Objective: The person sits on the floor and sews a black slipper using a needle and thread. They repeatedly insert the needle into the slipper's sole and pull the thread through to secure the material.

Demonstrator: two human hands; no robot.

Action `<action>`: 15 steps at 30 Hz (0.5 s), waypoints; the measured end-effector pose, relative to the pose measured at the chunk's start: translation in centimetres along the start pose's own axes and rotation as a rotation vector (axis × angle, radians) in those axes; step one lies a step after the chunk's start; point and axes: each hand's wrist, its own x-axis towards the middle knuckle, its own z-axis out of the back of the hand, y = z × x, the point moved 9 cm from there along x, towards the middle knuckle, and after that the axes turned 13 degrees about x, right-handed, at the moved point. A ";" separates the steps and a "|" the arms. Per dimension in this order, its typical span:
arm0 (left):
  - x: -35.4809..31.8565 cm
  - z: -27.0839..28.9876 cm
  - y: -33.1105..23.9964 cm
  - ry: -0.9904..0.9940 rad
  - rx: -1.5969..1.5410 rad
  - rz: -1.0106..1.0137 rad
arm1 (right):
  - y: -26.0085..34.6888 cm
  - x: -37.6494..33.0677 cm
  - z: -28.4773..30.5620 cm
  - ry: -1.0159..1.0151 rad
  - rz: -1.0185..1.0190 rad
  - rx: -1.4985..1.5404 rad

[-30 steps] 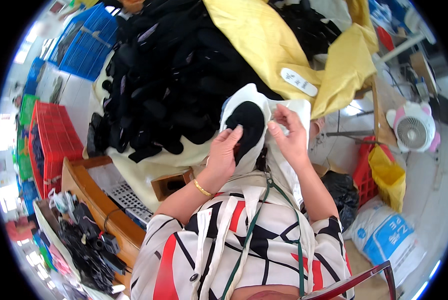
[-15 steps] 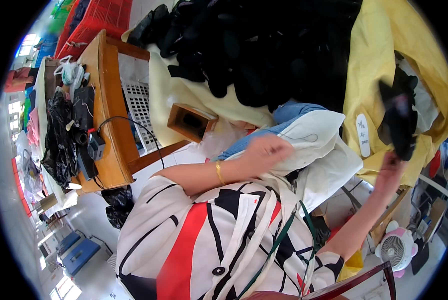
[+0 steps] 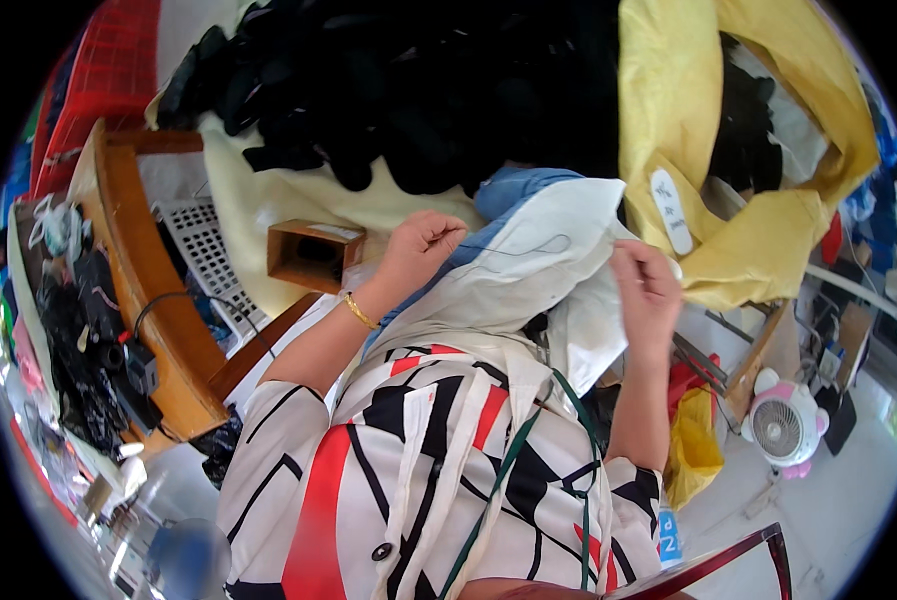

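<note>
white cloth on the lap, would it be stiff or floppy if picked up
The white cloth would probably be floppy, since it drapes over the lap in loose folds. It looks fairly light for its spread, judging by its thin edges. The dark thread looping over it might shift or tangle, as it looks thin and slack.

You have a thin, dark thread [image 3: 513, 251] lying slack from your left hand [image 3: 420, 248], bent into a loop over the creased white cloth [image 3: 538, 290] draped before you.
</note>
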 end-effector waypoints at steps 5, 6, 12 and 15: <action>1.2 -2.1 -4.9 0.022 0.021 -0.144 | -2.3 -0.7 -2.1 0.130 0.088 -0.317; 1.2 -2.3 -5.2 0.035 0.016 -0.128 | -3.1 -0.8 -2.0 0.116 0.080 -0.319; 1.0 -4.1 -7.2 0.106 -0.066 -0.086 | -5.7 -0.8 -2.8 0.029 0.126 -0.427; 1.1 -4.9 -7.6 0.110 -0.073 -0.088 | -6.6 -0.8 -3.4 0.048 0.104 -0.409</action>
